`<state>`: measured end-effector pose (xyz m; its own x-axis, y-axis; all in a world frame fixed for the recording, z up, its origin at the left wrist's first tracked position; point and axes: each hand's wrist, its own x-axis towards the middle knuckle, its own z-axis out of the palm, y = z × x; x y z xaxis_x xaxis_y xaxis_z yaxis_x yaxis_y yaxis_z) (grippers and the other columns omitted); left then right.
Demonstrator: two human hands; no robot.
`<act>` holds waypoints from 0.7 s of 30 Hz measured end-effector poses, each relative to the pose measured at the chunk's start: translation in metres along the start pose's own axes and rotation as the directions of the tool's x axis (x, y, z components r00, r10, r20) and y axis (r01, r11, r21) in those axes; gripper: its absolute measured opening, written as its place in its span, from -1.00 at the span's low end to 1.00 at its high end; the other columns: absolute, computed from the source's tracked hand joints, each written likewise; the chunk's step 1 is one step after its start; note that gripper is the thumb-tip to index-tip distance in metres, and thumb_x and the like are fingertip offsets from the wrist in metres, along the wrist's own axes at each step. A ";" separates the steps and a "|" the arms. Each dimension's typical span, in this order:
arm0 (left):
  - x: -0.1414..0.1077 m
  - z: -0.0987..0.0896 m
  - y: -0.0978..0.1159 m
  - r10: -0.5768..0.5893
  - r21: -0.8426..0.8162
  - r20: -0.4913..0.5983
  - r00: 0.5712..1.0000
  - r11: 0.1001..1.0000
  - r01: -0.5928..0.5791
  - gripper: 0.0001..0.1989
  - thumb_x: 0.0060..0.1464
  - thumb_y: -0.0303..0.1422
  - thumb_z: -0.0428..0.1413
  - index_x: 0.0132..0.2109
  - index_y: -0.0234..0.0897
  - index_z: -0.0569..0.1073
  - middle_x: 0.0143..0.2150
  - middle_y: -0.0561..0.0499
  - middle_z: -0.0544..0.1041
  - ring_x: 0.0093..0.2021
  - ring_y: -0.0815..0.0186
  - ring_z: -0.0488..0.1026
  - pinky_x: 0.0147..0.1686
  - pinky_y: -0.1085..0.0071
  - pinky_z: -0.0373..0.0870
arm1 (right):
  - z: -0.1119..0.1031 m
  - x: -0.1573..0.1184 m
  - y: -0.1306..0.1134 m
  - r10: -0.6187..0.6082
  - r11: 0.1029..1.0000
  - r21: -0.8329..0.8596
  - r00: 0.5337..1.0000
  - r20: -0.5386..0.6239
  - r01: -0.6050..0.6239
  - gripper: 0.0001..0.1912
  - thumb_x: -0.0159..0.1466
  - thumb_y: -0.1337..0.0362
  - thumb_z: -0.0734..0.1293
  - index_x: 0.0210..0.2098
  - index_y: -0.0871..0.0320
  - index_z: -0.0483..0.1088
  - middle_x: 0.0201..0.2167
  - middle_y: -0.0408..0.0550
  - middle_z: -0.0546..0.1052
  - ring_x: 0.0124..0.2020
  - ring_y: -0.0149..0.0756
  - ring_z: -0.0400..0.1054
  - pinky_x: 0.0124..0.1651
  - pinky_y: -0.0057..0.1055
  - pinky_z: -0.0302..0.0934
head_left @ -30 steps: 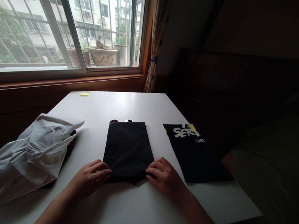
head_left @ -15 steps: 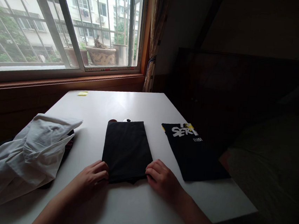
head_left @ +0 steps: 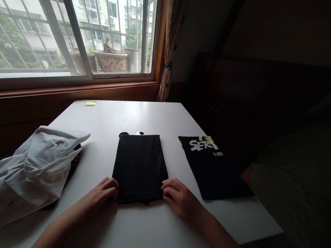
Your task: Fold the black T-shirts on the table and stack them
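Note:
A black garment (head_left: 140, 168), folded into a flat rectangle, lies in the middle of the white table (head_left: 139, 238). My left hand (head_left: 106, 190) has its curled fingers closed on the near left corner. At the near right corner, my right hand (head_left: 177, 195) pinches the edge of the cloth. The thumbs are mostly hidden under the hands. To the right lies a second folded black garment (head_left: 216, 175) with white lettering and yellow patches, apart from my right hand.
A rumpled white garment (head_left: 38, 166) lies over darker cloth at the left. Behind the folded garment sit a small brown round thing (head_left: 124, 135) and a white round thing (head_left: 140, 133). A yellow paper note (head_left: 90, 103) is at the far edge, below the window (head_left: 75, 25).
Both hands stay at the near corners, with only a very slight shift. The front edge of the black garment looks a little straighter.

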<state>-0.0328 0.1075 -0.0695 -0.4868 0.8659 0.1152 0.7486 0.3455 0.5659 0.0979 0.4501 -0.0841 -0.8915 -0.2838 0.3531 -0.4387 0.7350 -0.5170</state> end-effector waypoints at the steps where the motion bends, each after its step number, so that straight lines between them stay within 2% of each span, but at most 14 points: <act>1: -0.001 0.000 -0.001 0.002 0.003 0.001 1.000 1.000 -0.002 -0.89 0.27 -0.46 0.09 -0.27 -0.22 0.39 -0.05 -0.06 0.45 -0.03 0.22 0.35 -0.04 0.33 0.38 | 0.000 -0.001 0.001 -0.009 1.000 -0.005 1.000 -0.001 0.009 -0.82 0.30 0.51 0.33 -0.21 0.10 0.41 -0.06 0.00 0.49 0.07 -0.15 0.38 0.12 -0.17 0.36; 8: -0.009 0.008 -0.019 0.021 0.078 -0.066 0.998 0.997 -0.016 -0.88 0.27 -0.33 0.15 -0.27 -0.21 0.46 -0.11 -0.06 0.45 -0.10 0.21 0.34 -0.12 0.32 0.38 | 0.004 -0.007 0.005 -0.026 0.996 -0.090 0.999 -0.033 0.023 -0.86 0.30 0.47 0.38 -0.22 0.10 0.45 -0.07 0.01 0.51 0.04 -0.13 0.40 0.10 -0.13 0.37; 12: -0.012 0.012 -0.027 0.011 0.082 -0.067 0.998 0.997 -0.006 -0.88 0.25 -0.30 0.19 -0.27 -0.20 0.49 -0.18 -0.03 0.45 -0.14 0.23 0.36 -0.16 0.34 0.36 | -0.005 -0.012 0.002 -0.024 0.999 -0.041 0.999 -0.026 0.023 -0.87 0.36 0.43 0.34 -0.17 0.09 0.48 -0.01 0.01 0.53 0.09 -0.14 0.38 0.16 -0.14 0.33; 16: -0.014 0.003 -0.024 0.027 0.025 -0.047 0.999 0.999 -0.026 -0.82 0.28 -0.26 0.17 -0.29 -0.22 0.51 -0.17 -0.05 0.46 -0.14 0.24 0.39 -0.15 0.36 0.37 | -0.018 -0.018 -0.002 0.035 0.999 0.042 0.999 -0.006 -0.034 -0.84 0.38 0.39 0.33 -0.13 0.06 0.53 0.07 -0.01 0.53 0.15 -0.16 0.35 0.22 -0.17 0.30; 19: -0.016 -0.009 -0.016 0.026 -0.058 -0.016 1.000 0.998 -0.027 -0.76 0.33 -0.25 0.09 -0.29 -0.21 0.54 -0.19 -0.06 0.47 -0.15 0.26 0.43 -0.14 0.37 0.38 | -0.023 -0.022 -0.002 0.073 0.996 0.060 0.997 -0.017 -0.072 -0.85 0.36 0.39 0.34 -0.17 0.05 0.54 0.07 -0.03 0.54 0.13 -0.17 0.37 0.19 -0.18 0.32; 21: -0.017 -0.014 -0.011 0.015 -0.091 -0.011 1.000 0.996 -0.015 -0.73 0.36 -0.27 0.04 -0.27 -0.20 0.56 -0.19 -0.06 0.49 -0.15 0.26 0.44 -0.13 0.37 0.39 | -0.022 -0.024 -0.001 0.056 0.997 0.055 0.998 -0.039 -0.053 -0.84 0.35 0.41 0.35 -0.17 0.06 0.54 0.03 -0.03 0.56 0.08 -0.18 0.40 0.15 -0.20 0.35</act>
<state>-0.0397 0.0838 -0.0661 -0.4806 0.8669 0.1322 0.7120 0.2978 0.6359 0.1222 0.4698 -0.0751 -0.9094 -0.2181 0.3541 -0.3960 0.7140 -0.5774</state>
